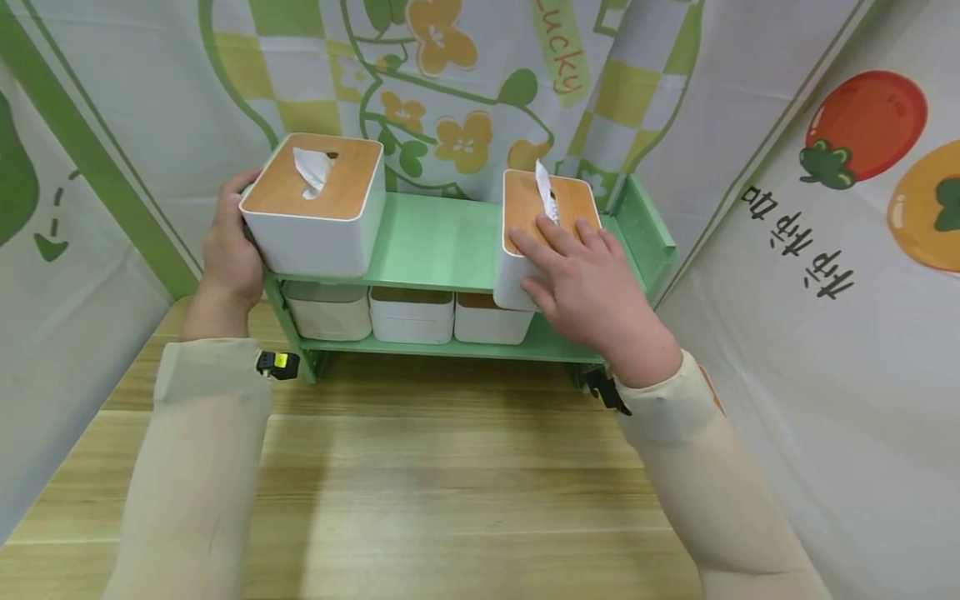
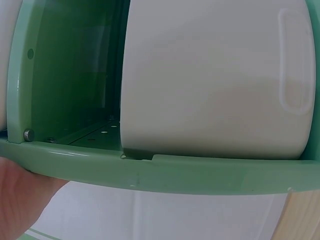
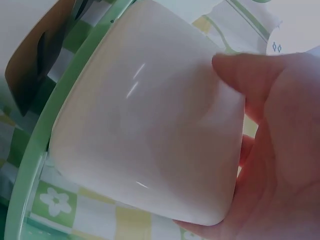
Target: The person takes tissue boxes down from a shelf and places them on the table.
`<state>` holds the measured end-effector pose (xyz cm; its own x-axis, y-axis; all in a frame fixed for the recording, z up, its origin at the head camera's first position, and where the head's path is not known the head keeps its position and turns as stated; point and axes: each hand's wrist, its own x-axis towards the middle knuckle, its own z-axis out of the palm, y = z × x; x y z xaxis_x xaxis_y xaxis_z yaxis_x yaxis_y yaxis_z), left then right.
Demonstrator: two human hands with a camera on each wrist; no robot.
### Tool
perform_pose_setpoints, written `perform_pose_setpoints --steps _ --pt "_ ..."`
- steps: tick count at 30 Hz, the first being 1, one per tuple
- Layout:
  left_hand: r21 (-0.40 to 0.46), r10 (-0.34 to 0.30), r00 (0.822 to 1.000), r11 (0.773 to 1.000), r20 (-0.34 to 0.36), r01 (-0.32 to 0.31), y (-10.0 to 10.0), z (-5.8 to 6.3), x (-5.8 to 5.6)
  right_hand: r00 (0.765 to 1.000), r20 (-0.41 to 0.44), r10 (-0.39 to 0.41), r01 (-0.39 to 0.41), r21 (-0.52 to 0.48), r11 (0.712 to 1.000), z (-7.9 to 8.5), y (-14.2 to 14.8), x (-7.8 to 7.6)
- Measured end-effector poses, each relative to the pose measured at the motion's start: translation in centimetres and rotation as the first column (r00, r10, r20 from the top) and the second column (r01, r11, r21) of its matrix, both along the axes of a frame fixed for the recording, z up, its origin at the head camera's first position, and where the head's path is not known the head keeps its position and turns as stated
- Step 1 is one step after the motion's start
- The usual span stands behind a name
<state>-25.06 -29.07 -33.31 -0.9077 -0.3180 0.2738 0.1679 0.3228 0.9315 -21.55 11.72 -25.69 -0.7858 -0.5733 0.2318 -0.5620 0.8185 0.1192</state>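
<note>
A green two-tier shelf [image 1: 435, 242] carries two white tissue boxes with wood lids on its top. My left hand [image 1: 232, 246] grips the shelf's left end, beside the left tissue box [image 1: 315, 237]; its fingertips are largely hidden. The left wrist view shows part of that left hand [image 2: 25, 197] against the outside of the green side panel [image 2: 165, 175]. My right hand [image 1: 588, 279] holds the right tissue box [image 1: 517, 279], fingers over the lid and thumb on the front. That box [image 3: 150, 115] reaches past the shelf's front edge. White tissue sticks out of both lids.
Below, the lower tier holds a lidded beige box [image 1: 330, 317] and two white bins, a middle one [image 1: 412, 321] and a right one [image 1: 491, 323]. A raised green end panel [image 1: 648, 225] bounds the right side. Printed curtains [image 1: 465, 83] hang behind; wooden tabletop [image 1: 465, 483] lies in front.
</note>
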Motion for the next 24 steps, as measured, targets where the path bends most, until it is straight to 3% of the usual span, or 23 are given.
perform_pose_setpoints --steps 24 --pt "-0.013 0.008 1.000 1.000 -0.004 -0.008 0.0 0.0 -0.1 1.000 -0.006 0.017 -0.017 0.002 1.000 0.1 0.0 1.8"
